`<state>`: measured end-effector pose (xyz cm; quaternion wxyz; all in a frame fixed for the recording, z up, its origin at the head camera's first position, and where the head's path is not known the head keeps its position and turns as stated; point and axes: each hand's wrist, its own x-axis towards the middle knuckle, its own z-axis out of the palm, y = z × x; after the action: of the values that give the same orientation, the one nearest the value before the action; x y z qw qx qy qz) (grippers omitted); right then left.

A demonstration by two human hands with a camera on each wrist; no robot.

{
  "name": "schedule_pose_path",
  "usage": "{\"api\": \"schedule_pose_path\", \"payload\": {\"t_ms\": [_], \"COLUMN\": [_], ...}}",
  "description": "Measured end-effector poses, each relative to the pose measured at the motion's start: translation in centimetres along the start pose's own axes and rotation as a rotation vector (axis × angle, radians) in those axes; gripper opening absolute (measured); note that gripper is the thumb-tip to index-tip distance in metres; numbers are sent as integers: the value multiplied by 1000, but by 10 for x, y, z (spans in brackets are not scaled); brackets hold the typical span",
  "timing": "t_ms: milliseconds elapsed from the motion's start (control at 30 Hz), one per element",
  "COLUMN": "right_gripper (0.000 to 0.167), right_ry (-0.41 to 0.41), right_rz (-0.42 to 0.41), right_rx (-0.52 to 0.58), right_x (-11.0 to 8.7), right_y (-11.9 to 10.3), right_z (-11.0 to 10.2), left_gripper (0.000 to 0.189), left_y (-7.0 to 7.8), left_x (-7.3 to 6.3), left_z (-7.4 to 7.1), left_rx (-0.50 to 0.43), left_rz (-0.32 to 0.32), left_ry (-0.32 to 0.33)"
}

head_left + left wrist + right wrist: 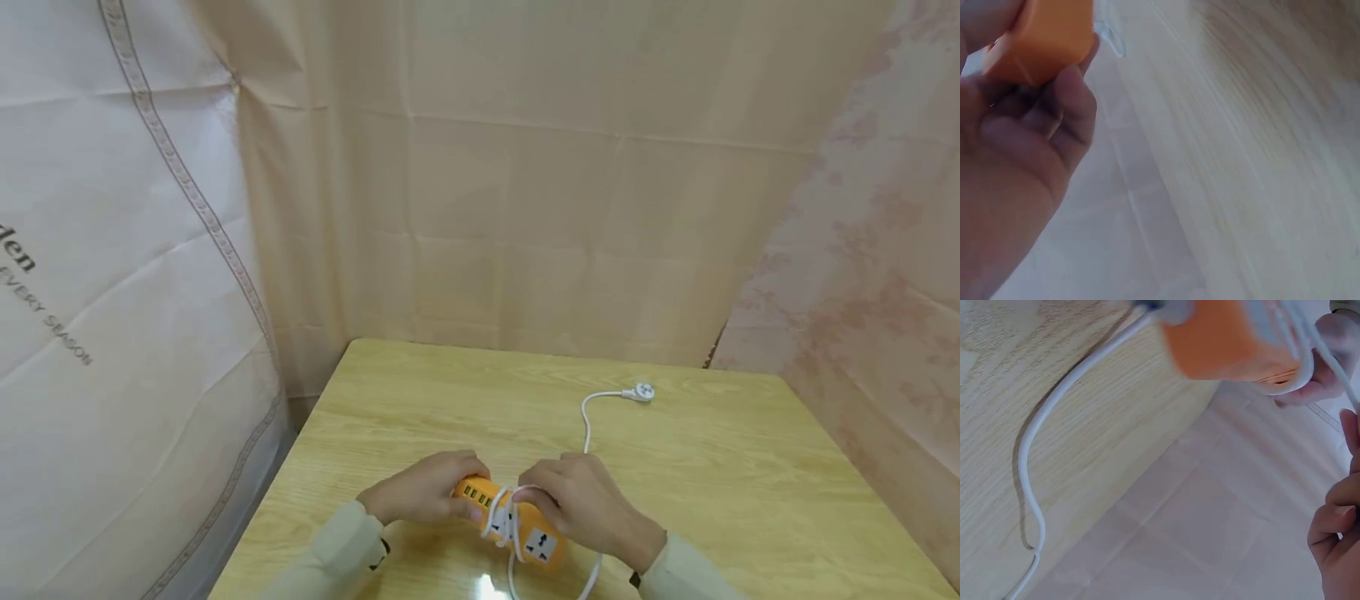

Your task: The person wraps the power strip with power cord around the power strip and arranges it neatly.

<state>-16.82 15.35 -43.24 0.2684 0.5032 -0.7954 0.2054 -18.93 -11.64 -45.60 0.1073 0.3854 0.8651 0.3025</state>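
An orange power strip (540, 544) with sockets and USB ports is held over the near part of the table, a white cord (517, 533) wound around its middle in several loops. My left hand (427, 487) grips its left end; in the left wrist view the fingers of that hand (1016, 162) curl around the orange body (1054, 37). At the strip's right part, my right hand (588, 504) pinches a stretch of the cord between thumb and fingers. The right wrist view shows the taut cord (1332, 356) running from the strip (1210, 344) to the right hand (1344, 544).
The cord's free length (587, 421) lies across the wooden table (420, 400), ending in a white plug (642, 392) toward the back right. Another bend of cord (592, 575) hangs near the front. Beige cloth (525, 183) stands behind, with printed sheets on both sides.
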Motion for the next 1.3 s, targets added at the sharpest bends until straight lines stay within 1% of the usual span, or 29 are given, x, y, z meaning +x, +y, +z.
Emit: {"api": "schedule_pose_path", "payload": {"t_ms": [100, 233, 367, 500, 567, 633, 700, 767, 800, 867, 967, 1033, 1067, 1100, 1133, 1200, 1300], "right_gripper": [20, 19, 16, 13, 11, 11, 12, 13, 12, 12, 13, 19, 23, 27, 32, 41, 49], "right_ry": [20, 30, 29, -4, -26, -54, -73, -76, -76, -63, -33, -10, 5, 19, 32, 46, 58], "right_rz": [-18, -41, -59, -11, 20, 41, 47, 39, 34, 14, -38, -61, -70, -73, -72, -52, -20], "right_rx": [-5, 4, 23, 72, 95, 111, 107, 101, 98, 90, 62, 18, -11, -44, -79, -123, -151], "right_x": [-1, -2, -7, -12, -15, -17, -19, -21, -21, -22, -20, -17, -15, -12, -10, -5, 2], "right_y": [0, 0, 1, 4, 5, 6, 7, 10, 11, 14, 18, 20, 21, 22, 24, 26, 27], "right_z": [-1, -1, 2, 4, 3, 2, 0, -2, -4, -6, -10, -13, -15, -17, -18, -21, -24], "left_gripper": [40, 38, 40, 41, 41, 40, 39, 38, 38, 38, 38, 38, 37, 37, 37, 37, 41], "left_y": [0, 2, 5, 6, 5, 4, 3, 3, 4, 6, 12, 16, 19, 21, 22, 24, 23], "left_x": [-1, -3, -3, -3, -3, -3, -5, -6, -7, -7, -4, -1, 0, 2, 4, 7, 9], "left_z": [1, 4, 9, 6, 2, -1, -3, -3, -4, -5, -9, -13, -15, -18, -20, -23, -25], "left_rx": [-39, -32, 5, 11, -29, -98, -155, -172, -154, -82, 82, 177, 198, 198, 169, 43, -247], "left_rz": [11, 42, 140, 244, 283, 303, 297, 275, 263, 246, 239, 261, 277, 299, 323, 374, 421], "left_ry": [-61, -114, -133, -158, -179, -197, -208, -205, -198, -178, -155, -144, -140, -137, -136, -136, -143]}}
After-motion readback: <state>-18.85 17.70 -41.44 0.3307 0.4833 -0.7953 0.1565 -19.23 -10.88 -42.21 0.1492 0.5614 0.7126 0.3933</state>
